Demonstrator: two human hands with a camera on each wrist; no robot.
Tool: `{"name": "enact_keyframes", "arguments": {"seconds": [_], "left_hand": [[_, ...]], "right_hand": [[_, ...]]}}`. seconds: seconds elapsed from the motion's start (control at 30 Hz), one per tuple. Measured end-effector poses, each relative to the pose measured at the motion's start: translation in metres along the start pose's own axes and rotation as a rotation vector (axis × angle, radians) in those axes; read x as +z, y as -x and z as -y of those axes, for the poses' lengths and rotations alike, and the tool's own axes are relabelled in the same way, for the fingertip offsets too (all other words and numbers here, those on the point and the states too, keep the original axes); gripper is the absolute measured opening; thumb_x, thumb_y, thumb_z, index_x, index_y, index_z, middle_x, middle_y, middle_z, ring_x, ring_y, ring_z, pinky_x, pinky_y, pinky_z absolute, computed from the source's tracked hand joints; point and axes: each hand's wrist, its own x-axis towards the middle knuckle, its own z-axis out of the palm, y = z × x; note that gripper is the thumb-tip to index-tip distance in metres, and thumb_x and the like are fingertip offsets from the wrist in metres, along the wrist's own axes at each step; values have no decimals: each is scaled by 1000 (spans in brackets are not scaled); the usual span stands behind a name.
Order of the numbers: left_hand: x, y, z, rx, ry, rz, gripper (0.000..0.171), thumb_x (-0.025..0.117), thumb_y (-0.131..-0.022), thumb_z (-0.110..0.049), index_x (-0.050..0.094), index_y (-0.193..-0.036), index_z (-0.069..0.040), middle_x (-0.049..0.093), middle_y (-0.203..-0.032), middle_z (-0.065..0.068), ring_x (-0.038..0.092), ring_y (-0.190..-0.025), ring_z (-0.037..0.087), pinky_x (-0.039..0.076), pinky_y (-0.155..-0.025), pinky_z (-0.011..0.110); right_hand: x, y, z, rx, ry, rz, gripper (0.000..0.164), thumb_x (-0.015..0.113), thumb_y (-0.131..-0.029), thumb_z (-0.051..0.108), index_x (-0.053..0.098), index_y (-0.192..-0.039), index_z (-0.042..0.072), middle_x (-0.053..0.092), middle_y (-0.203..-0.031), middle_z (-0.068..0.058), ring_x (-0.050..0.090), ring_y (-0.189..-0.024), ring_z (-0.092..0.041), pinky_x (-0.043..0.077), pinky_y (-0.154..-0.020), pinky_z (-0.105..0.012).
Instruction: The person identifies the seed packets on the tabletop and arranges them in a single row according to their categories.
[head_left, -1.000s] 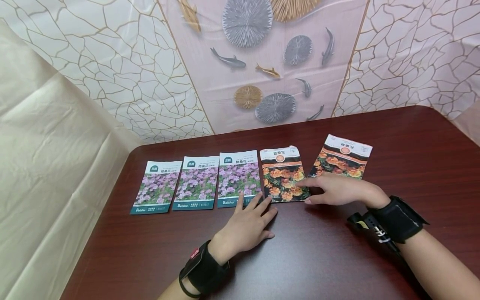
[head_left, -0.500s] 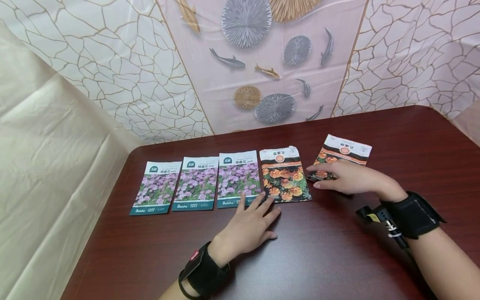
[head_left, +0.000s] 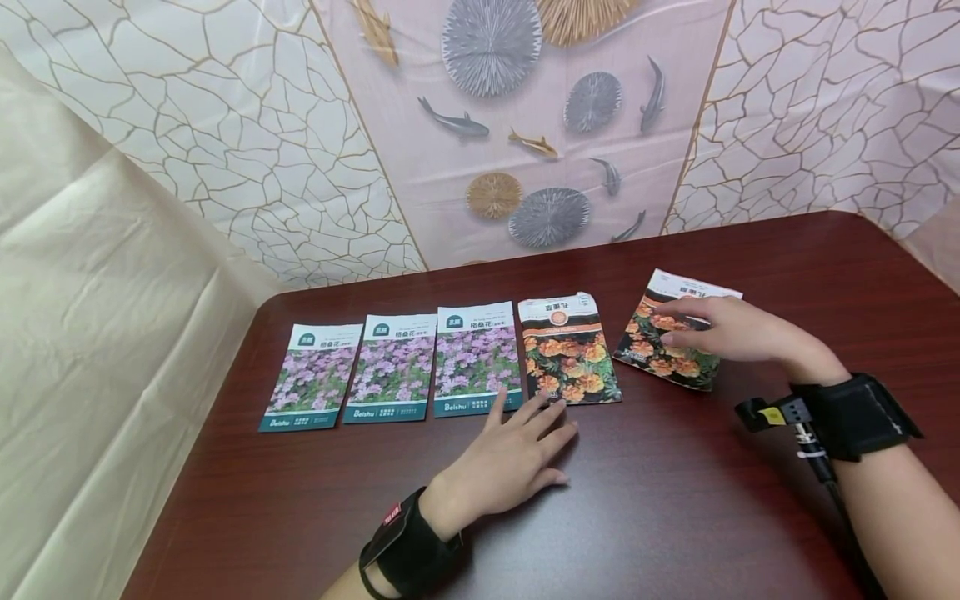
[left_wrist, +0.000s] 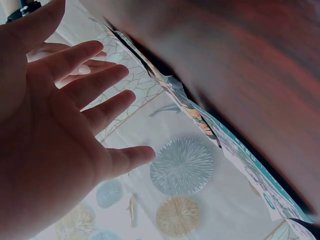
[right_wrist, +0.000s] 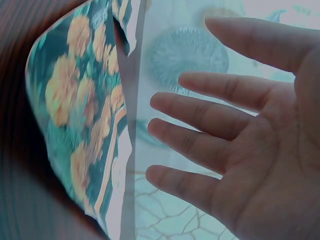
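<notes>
In the head view, a row of seed packets lies on the table. Three purple-flower packets, the left one (head_left: pixel 311 379), the middle one (head_left: pixel 392 367) and the right one (head_left: pixel 477 362), lie side by side. Right of them is an orange marigold seed packet (head_left: pixel 566 354). A second marigold packet (head_left: pixel 663 354) lies tilted farther right. My right hand (head_left: pixel 742 329) is over this one with extended fingers, and the right wrist view shows them apart from the packet (right_wrist: pixel 77 100). My left hand (head_left: pixel 506 462), fingers spread, is just below the row, its fingertips by the first marigold packet's lower edge.
The packets lie on a dark red-brown table (head_left: pixel 300 517). A patterned cloth (head_left: pixel 555 158) hangs behind its back edge, and a cream cloth (head_left: pixel 97 350) hangs on the left. Black bands sit on both wrists, with a cable (head_left: pixel 836 500) running from the right one.
My right hand has moved right and away from the first marigold packet, to over the tilted one, now more uncovered. My left hand has shifted slightly right. The packets look unmoved.
</notes>
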Motion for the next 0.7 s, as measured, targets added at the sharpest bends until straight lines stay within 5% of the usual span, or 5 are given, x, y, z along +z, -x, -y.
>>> {"name": "enact_keyframes", "arguments": {"seconds": [0.37,0.7], "left_hand": [[2,0,-2,9,15,5,56,42,-93,-48,36,-142,-22,25,-148,4,14,-137,23,10,-104,58],[3,-1,-3,32,21,-11,55,43,-93,-48,38,-141,-21,27,-148,4,15,-137,23,11,-104,59]], "right_hand": [[-6,0,-23,102,31,-13,61,54,-91,38,42,-133,-5,49,-123,-30,43,-114,-46,38,-83,-56],[-7,-2,-41,182,123,15,64,53,-92,33,35,-133,-12,39,-125,-40,35,-113,-55,37,-82,-60]]}}
